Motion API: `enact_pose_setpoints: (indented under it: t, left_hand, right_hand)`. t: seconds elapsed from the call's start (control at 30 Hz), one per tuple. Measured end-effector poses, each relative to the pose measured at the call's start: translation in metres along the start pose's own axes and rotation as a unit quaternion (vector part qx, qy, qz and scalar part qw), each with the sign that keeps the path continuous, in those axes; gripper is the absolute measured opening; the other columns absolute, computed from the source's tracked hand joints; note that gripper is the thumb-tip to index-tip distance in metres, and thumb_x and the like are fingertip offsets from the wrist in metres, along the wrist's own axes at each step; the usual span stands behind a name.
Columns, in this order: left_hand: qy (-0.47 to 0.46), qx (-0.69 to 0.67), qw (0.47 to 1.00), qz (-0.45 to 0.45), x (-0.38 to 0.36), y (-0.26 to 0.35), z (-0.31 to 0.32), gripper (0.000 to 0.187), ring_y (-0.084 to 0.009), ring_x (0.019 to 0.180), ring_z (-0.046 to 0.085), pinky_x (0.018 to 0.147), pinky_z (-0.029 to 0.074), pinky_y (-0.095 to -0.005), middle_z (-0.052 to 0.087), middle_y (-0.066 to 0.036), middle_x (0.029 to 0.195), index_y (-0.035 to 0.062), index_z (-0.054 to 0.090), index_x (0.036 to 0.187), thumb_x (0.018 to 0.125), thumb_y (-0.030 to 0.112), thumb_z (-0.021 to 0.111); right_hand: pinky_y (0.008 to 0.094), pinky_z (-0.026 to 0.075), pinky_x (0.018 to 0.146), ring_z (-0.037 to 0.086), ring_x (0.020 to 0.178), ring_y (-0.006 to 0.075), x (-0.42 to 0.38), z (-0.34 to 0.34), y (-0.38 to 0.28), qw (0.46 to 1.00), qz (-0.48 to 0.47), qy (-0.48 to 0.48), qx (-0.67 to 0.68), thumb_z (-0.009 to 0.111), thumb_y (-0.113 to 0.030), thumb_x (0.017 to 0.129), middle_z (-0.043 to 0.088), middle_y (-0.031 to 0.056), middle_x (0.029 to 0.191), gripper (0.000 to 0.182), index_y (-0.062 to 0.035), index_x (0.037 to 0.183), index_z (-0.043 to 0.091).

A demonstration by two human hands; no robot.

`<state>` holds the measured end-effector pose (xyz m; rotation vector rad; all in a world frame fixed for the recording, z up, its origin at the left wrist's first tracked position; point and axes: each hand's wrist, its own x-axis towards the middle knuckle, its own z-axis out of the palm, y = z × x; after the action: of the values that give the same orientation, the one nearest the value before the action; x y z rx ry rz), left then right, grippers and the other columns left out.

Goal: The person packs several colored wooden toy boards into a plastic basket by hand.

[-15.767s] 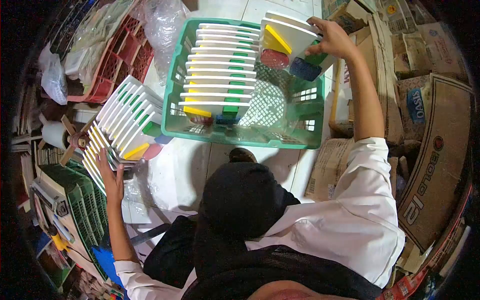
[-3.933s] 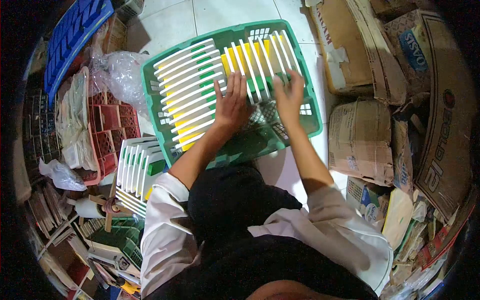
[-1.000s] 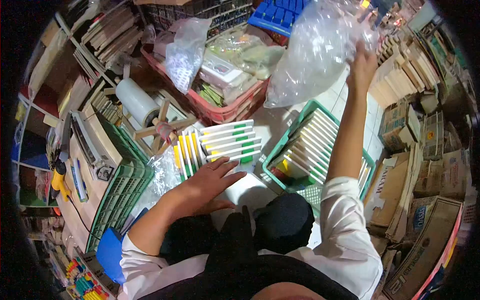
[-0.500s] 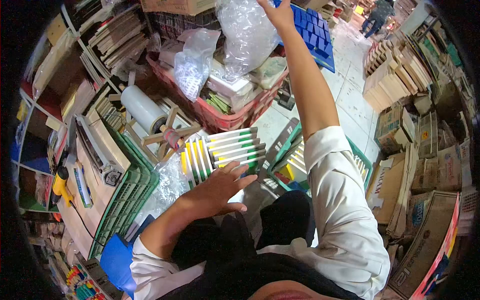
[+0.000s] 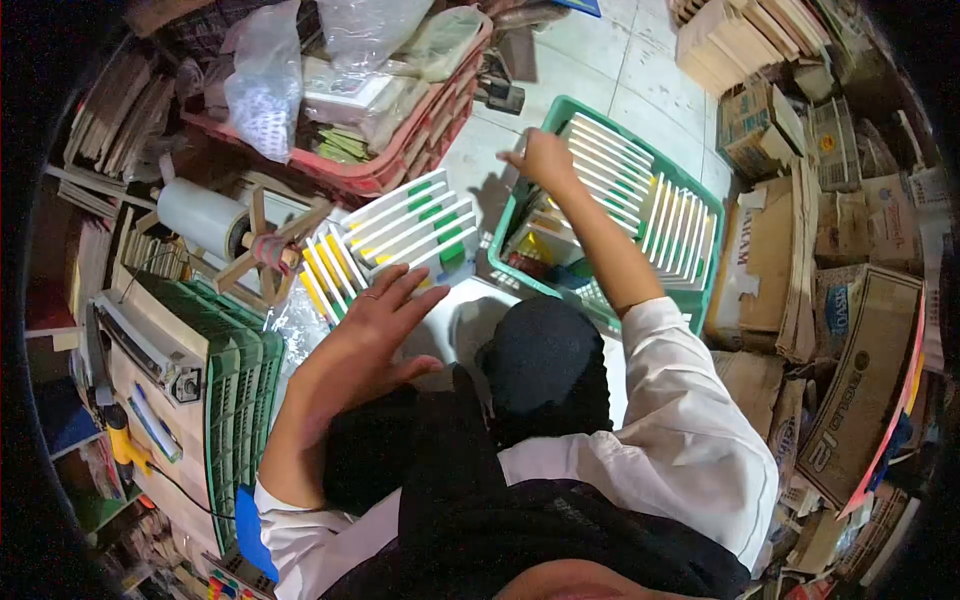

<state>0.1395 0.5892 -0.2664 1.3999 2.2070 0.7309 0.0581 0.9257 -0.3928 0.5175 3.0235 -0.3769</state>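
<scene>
My left hand (image 5: 385, 325) is open, its fingers spread just below several white-edged flat pieces with yellow and green faces (image 5: 410, 225), which lie in overlapping stacks on the floor. Over the left part of a green crate (image 5: 715, 235) is my right hand (image 5: 545, 160), a thumb or finger pointing left; the other fingers look curled, and whether they hold anything is hidden. Rows of similar white-edged pieces (image 5: 675, 225) fill the crate's right side and upper part. Small yellow and red items (image 5: 530, 250) lie in its lower left corner.
A red crate (image 5: 400, 150) with plastic bags stands at the upper left. Below it are a plastic film roll (image 5: 200, 215) on a wooden frame, a sealing machine (image 5: 150, 345) and a yellow tool (image 5: 122, 440). Cardboard boxes (image 5: 860, 370) line the right side.
My right hand has come down from the blue tray to the green crate. The view has shifted, showing more of the crate and only an edge of the blue tray. My left hand remains spread.
</scene>
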Motion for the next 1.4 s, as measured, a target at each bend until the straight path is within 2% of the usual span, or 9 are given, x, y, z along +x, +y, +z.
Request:
enact_pose_setpoints:
  t: [0.33,0.47,0.6,0.7,0.77,0.93,1.17,1.3,1.4]
  left_hand:
    - [0.021,-0.016,0.997,-0.067,-0.013,-0.023,0.000,0.077,-0.0368,0.131,0.032,0.108,0.028,-0.0428,0.037,-0.018,0.140,0.0087,0.042,0.134,0.067,0.017,0.079]
    - [0.050,0.005,0.987,-0.153,-0.028,-0.041,-0.012,0.066,-0.0370,0.126,0.040,0.106,0.031,-0.0402,0.043,-0.021,0.134,0.0032,0.045,0.130,0.073,0.021,0.073]
    - [0.128,0.061,0.963,-0.229,-0.056,-0.102,0.002,0.065,-0.0385,0.124,0.041,0.105,0.031,-0.0402,0.046,-0.025,0.131,0.0005,0.046,0.129,0.075,0.025,0.071]
    - [0.101,0.060,0.959,-0.259,-0.059,-0.124,0.028,0.064,-0.0385,0.126,0.038,0.106,0.030,-0.0414,0.046,-0.026,0.130,0.0015,0.047,0.129,0.075,0.027,0.071]
    - [0.073,0.052,0.961,-0.261,-0.056,-0.134,0.045,0.065,-0.0390,0.130,0.034,0.108,0.027,-0.0424,0.044,-0.025,0.132,0.0028,0.047,0.129,0.073,0.025,0.072]
    - [0.061,0.062,0.968,-0.235,-0.041,-0.144,0.068,0.076,-0.0399,0.132,0.029,0.109,0.026,-0.0435,0.038,-0.022,0.139,0.0073,0.043,0.134,0.068,0.025,0.077]
    - [-0.057,0.183,0.943,-0.272,-0.030,-0.137,0.087,0.104,-0.0403,0.136,0.019,0.102,0.030,-0.0621,0.009,-0.006,0.153,0.0298,0.035,0.140,0.050,0.024,0.086]
    - [-0.068,0.177,0.946,-0.262,-0.031,-0.141,0.084,0.108,-0.0456,0.135,0.017,0.106,0.033,-0.0533,0.009,-0.006,0.153,0.0292,0.035,0.139,0.046,0.023,0.088]
    - [-0.068,0.194,0.943,-0.261,-0.033,-0.148,0.091,0.109,-0.0460,0.135,0.017,0.108,0.032,-0.0495,0.009,-0.006,0.153,0.0289,0.035,0.139,0.044,0.021,0.088]
  right_hand:
    - [0.0441,0.053,0.070,0.064,0.075,0.0392,0.047,0.082,0.050,0.996,0.013,0.068,0.064,0.070,-0.030,0.062,0.064,0.0246,0.077,0.034,0.0037,0.068,0.067]
    - [0.0436,0.052,0.066,0.064,0.074,0.0382,0.053,0.056,0.044,1.000,-0.013,0.016,-0.022,0.074,-0.048,0.065,0.064,0.0256,0.078,0.052,0.0035,0.071,0.066]
    - [0.0449,0.051,0.072,0.065,0.081,0.0344,0.002,0.016,-0.037,0.980,-0.191,0.049,-0.040,0.068,-0.045,0.075,0.066,0.0172,0.089,0.049,-0.0061,0.103,0.063]
    - [0.0389,0.049,0.081,0.060,0.094,0.0320,-0.042,0.059,-0.075,0.889,-0.428,-0.104,0.128,0.069,-0.022,0.075,0.063,0.0144,0.101,0.033,-0.0073,0.104,0.062]
    - [0.0375,0.048,0.082,0.055,0.098,0.0308,-0.067,0.067,-0.093,0.860,-0.488,-0.141,0.057,0.074,-0.017,0.067,0.057,0.0108,0.100,0.036,-0.0057,0.098,0.058]
    - [0.0390,0.049,0.076,0.055,0.096,0.0267,-0.087,0.085,-0.099,0.869,-0.493,-0.041,-0.010,0.076,-0.019,0.060,0.057,0.0074,0.097,0.039,-0.0073,0.092,0.057]
    - [0.0406,0.049,0.073,0.058,0.093,0.0312,-0.082,0.110,-0.094,0.863,-0.503,-0.049,-0.030,0.077,-0.019,0.062,0.058,0.0102,0.095,0.044,-0.0059,0.098,0.055]
    - [0.0437,0.050,0.069,0.063,0.083,0.0335,-0.079,0.100,-0.108,0.869,-0.447,-0.207,-0.048,0.078,-0.020,0.062,0.063,0.0136,0.089,0.050,-0.0058,0.103,0.053]
    - [0.0440,0.050,0.068,0.065,0.080,0.0329,-0.075,0.103,-0.104,0.839,-0.505,-0.196,-0.039,0.078,-0.021,0.062,0.064,0.0150,0.085,0.056,-0.0078,0.110,0.052]
